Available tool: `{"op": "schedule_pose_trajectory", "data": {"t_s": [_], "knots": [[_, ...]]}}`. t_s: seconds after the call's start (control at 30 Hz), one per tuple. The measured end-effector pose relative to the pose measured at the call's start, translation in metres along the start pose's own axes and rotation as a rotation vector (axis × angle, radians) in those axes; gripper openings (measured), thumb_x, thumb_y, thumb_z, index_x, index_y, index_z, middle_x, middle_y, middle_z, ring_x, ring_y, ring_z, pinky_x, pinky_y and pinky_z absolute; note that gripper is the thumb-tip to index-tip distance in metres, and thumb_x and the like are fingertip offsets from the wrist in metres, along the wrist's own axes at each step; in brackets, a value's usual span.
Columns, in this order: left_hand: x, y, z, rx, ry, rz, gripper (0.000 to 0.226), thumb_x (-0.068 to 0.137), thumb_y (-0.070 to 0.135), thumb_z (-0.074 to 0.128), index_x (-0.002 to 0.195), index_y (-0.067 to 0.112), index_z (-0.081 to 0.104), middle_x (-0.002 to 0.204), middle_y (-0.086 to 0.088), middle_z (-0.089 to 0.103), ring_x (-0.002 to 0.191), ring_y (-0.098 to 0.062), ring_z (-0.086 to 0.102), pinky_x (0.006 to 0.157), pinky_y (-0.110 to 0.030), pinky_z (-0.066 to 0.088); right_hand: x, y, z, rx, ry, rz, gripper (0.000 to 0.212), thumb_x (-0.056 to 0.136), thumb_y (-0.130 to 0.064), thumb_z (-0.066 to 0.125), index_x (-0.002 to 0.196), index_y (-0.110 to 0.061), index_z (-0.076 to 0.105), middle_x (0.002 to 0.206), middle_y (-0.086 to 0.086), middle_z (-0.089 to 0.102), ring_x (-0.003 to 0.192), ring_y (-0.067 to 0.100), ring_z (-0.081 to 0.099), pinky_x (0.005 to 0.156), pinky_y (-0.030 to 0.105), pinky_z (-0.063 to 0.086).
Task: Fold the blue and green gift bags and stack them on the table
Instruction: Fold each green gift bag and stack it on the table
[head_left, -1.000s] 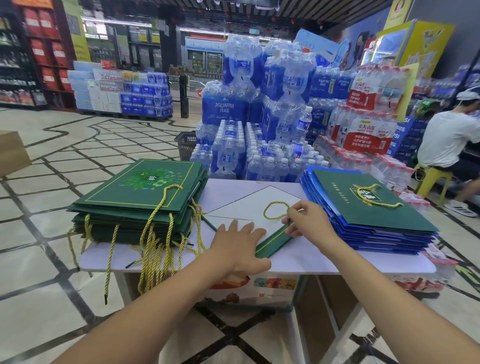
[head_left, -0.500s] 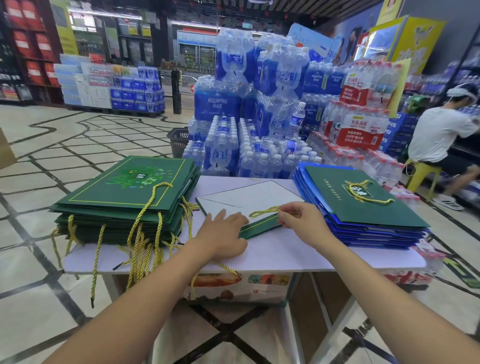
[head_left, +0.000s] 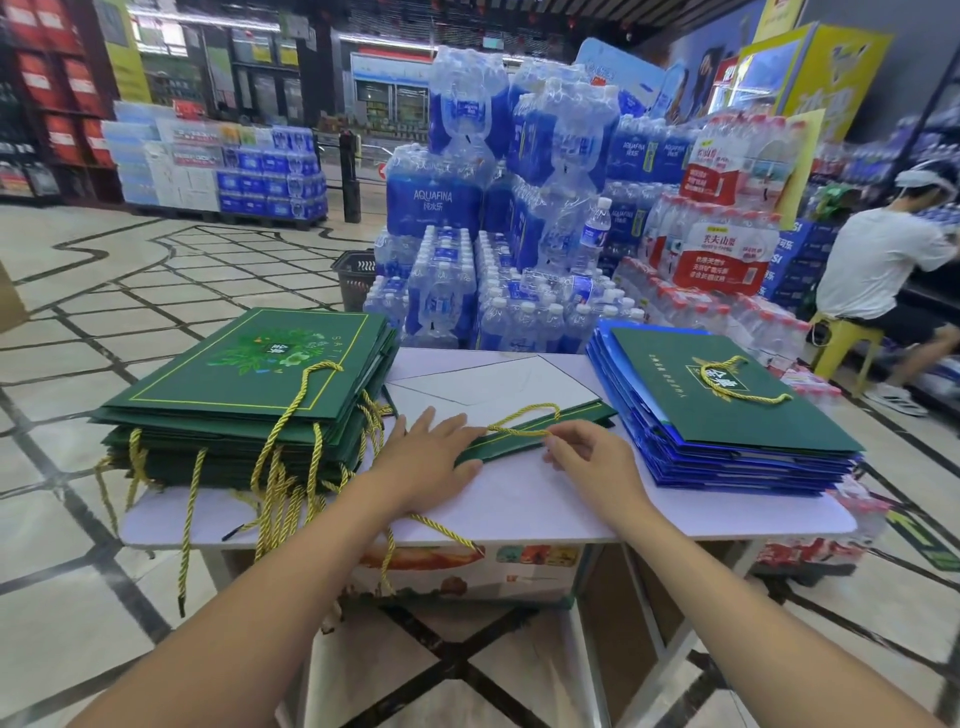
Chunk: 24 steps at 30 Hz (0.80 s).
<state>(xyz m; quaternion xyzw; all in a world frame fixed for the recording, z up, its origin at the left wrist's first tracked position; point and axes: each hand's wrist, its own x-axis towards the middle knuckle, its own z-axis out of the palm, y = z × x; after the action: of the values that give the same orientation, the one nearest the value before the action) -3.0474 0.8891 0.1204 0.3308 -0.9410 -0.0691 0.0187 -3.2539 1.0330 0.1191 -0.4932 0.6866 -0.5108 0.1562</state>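
A flattened gift bag (head_left: 498, 384), white inside with a green rim, lies in the middle of the white table (head_left: 519, 509). My left hand (head_left: 426, 457) presses flat on its left part with straight fingers. My right hand (head_left: 587, 452) rests at the green rim, fingertips at the bag's yellow cord handle (head_left: 524, 421). A pile of green bags (head_left: 249, 384) with hanging yellow cords sits on the left. On the right is a stack of folded blue bags (head_left: 727, 462) topped by a green bag (head_left: 727, 400).
Shrink-wrapped water bottle packs (head_left: 498, 228) are stacked right behind the table. A seated person (head_left: 878, 270) on a yellow stool is at the far right. A printed cardboard box (head_left: 467, 571) stands under the table. Tiled floor spreads to the left.
The bag has been pressed flatter on the table. My right hand slid along the green rim toward the cord handle, while my left hand stayed pressing on the bag.
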Motion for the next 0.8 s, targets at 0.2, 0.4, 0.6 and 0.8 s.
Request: {"op": "schedule_pose_trajectory", "data": {"t_s": [0.2, 0.4, 0.6, 0.8], "knots": [[-0.011, -0.006, -0.001, -0.153, 0.059, 0.096, 0.057, 0.087, 0.056, 0.038, 0.144, 0.047, 0.043, 0.161, 0.013, 0.033, 0.156, -0.024, 0.016, 0.125, -0.059, 0.006, 0.013, -0.027, 0.0, 0.173, 0.052, 0.005, 0.01, 0.097, -0.008, 0.068, 0.1, -0.016, 0.072, 0.087, 0.003, 0.078, 0.075, 0.019, 0.075, 0.07, 0.026, 0.06], [-0.019, -0.005, 0.006, -0.19, 0.135, 0.199, 0.046, 0.092, 0.063, 0.046, 0.135, 0.047, 0.05, 0.152, 0.019, 0.042, 0.152, -0.018, 0.025, 0.123, -0.059, 0.015, 0.017, -0.045, 0.014, 0.277, -0.093, 0.101, 0.017, 0.09, -0.007, 0.076, 0.105, -0.005, 0.069, 0.083, 0.012, 0.078, 0.08, 0.025, 0.076, 0.075, 0.03, 0.062], [-0.024, -0.002, 0.003, -0.2, 0.143, 0.179, 0.051, 0.098, 0.061, 0.046, 0.146, 0.045, 0.045, 0.156, 0.015, 0.042, 0.156, -0.019, 0.018, 0.126, -0.055, 0.011, 0.002, -0.04, 0.031, -0.136, -0.13, -0.056, 0.006, 0.091, -0.031, 0.077, 0.093, -0.026, 0.075, 0.082, -0.013, 0.075, 0.08, 0.0, 0.069, 0.069, 0.011, 0.05], [-0.026, 0.0, 0.005, -0.148, 0.145, 0.175, 0.056, 0.102, 0.06, 0.041, 0.154, 0.04, 0.038, 0.162, 0.01, 0.036, 0.157, -0.018, 0.013, 0.128, -0.052, 0.01, -0.005, -0.026, 0.039, -0.274, -0.071, -0.159, 0.003, 0.091, -0.038, 0.074, 0.091, -0.034, 0.076, 0.083, -0.023, 0.07, 0.084, 0.0, 0.063, 0.073, 0.024, 0.052]]}}
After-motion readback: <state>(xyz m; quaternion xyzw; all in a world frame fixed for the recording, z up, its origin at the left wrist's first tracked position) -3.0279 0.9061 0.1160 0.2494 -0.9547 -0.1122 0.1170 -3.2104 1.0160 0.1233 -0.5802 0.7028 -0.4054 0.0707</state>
